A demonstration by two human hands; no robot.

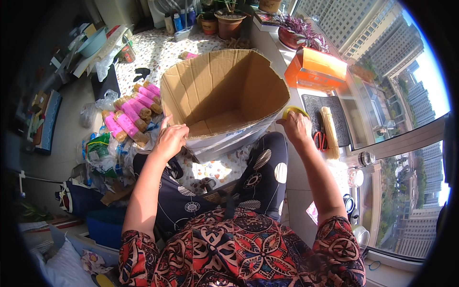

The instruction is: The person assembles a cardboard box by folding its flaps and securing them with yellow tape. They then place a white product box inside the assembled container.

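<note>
A large open cardboard box (215,93) stands on the floor before my knees, brown inside, with nothing visible in it. My left hand (169,138) grips its near left rim, the index finger stretched along the side. On the ledge to the right, my right hand (297,128) closes over a yellow ring that looks like a roll of tape (292,111). My fingers cover part of the ring. Close by that hand lie red-handled scissors (319,139) and a long bundle of pale sticks or strands (329,131), both on or beside a dark mat (334,112).
Several pink-wrapped brown bundles (128,125) lie left of the box, near crumpled plastic bags (99,152). An orange carton (316,71) and a potted purple plant (299,33) stand farther along the ledge. Glass jars (355,178) line the window side. Flowerpots (230,25) stand behind.
</note>
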